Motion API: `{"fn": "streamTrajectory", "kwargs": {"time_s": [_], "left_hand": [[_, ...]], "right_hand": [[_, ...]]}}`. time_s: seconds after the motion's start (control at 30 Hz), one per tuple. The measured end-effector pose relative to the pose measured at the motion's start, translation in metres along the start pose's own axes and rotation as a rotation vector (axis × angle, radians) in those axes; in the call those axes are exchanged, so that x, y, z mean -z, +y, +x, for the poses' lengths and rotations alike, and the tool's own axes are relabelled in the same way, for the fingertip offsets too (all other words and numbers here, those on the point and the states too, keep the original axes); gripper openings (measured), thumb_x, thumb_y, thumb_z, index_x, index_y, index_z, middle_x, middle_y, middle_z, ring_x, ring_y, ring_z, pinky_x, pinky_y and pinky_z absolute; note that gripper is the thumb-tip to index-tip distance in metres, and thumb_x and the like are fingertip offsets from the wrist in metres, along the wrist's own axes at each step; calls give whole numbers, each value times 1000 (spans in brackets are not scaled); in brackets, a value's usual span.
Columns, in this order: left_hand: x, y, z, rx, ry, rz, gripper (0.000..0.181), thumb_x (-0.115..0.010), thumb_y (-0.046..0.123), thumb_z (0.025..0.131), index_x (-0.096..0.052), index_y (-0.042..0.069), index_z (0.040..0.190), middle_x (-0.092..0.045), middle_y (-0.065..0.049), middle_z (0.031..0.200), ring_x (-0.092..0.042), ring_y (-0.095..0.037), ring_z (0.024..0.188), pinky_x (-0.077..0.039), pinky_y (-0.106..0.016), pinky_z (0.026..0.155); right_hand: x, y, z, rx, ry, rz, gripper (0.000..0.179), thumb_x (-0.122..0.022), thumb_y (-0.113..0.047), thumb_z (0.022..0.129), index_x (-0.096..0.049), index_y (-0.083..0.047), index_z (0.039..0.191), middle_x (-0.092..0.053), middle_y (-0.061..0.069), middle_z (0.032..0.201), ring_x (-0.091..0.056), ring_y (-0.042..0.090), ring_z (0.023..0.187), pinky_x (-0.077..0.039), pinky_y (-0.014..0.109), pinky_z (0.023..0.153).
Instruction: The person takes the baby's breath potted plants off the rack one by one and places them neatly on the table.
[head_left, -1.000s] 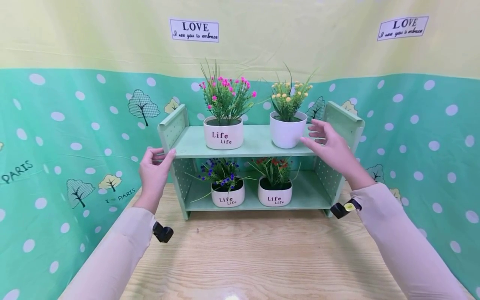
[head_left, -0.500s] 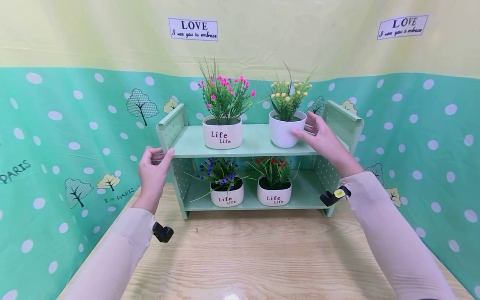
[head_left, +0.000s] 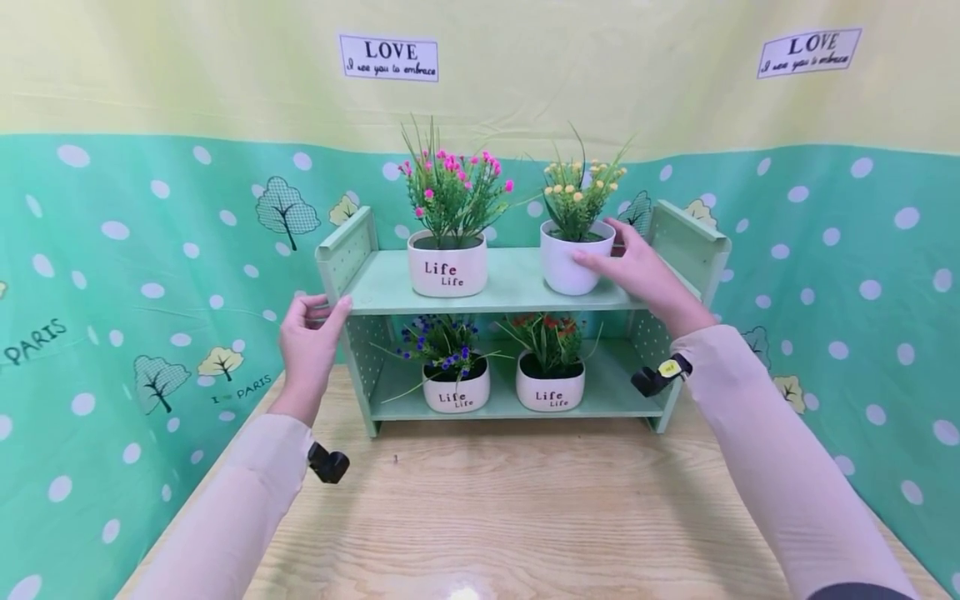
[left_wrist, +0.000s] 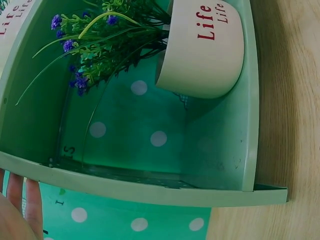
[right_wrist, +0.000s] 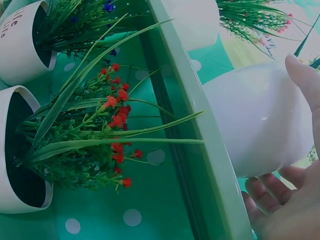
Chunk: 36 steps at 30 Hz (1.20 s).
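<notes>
While left hand (head_left: 309, 346), relaxed, touches 2-tier shelf (head_left: 513, 279), right hand (head_left: 647, 279), half-closed, grips yellow-flowered pot (head_left: 561, 268): grasping, apparently; next move needs firm hold.

a curtained nook, though the wider room is hidden: a green-and-yellow printed fabric curtain (head_left: 817, 233) backs and flanks a pale wood-grain tabletop (head_left: 517, 500) bearing a light-green two-tier shelf (head_left: 513, 279).

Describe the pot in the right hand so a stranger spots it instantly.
Find the green shelf on the wooden table and look at its upper level. Toward the right end, the right hand grips a round white pot of yellow flowers. The other three pots say "Life" on the front; this one shows no words.
</notes>
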<state>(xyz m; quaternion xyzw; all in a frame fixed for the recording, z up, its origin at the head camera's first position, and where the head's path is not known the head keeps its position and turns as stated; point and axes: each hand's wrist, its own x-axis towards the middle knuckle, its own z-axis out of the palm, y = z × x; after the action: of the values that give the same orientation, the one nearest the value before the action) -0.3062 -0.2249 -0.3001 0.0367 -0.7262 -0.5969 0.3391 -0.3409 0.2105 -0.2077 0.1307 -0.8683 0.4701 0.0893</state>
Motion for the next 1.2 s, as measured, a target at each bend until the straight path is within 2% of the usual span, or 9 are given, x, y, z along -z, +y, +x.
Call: {"fn": "streamTrajectory", "kwargs": {"time_s": [0.2, 0.37, 0.53, 0.93, 1.2], "left_hand": [[0, -2, 0, -7, 13, 1, 43, -76, 40, 90, -63, 9, 117, -61, 4, 100, -56, -11, 87, -50, -22, 74], [0, -3, 0, -12, 20, -2, 43, -76, 40, 89, -63, 9, 116, -61, 4, 99, -57, -11, 88, -50, -22, 75], [1, -2, 0, -9, 15, -1, 44, -76, 42, 89, -63, 10, 117, -61, 4, 101, -57, -11, 89, -51, -23, 77], [0, -3, 1, -23, 9, -8, 44, -76, 40, 89, -63, 8, 117, -62, 3, 100, -57, -12, 88, -52, -22, 76], [0, -1, 0, -10, -1, 5, 48, -75, 43, 90, -62, 8, 120, -61, 2, 103, -57, -12, 92, -52, -23, 78]], "right_hand": [[-4, -2, 4, -12, -5, 17, 111, -74, -57, 85, -7, -14, 162, -21, 21, 162, -24, 34, 147, -21, 54, 118], [-8, 0, 8, 12, 22, 70, 107, -77, -52, 85, -14, -9, 160, -28, 19, 159, -32, 32, 144, -25, 49, 117], [-10, 1, 8, 28, 53, 75, 105, -77, -54, 84, -19, -8, 159, -32, 17, 157, -36, 31, 141, -29, 48, 116], [-8, 0, -1, 33, 71, 65, 103, -75, -55, 85, -19, -13, 160, -24, 18, 161, -31, 33, 144, -28, 53, 115], [-1, 4, -10, 36, 101, 34, 102, -74, -56, 86, -20, -12, 160, -26, 19, 160, -32, 36, 142, -30, 55, 114]]}}
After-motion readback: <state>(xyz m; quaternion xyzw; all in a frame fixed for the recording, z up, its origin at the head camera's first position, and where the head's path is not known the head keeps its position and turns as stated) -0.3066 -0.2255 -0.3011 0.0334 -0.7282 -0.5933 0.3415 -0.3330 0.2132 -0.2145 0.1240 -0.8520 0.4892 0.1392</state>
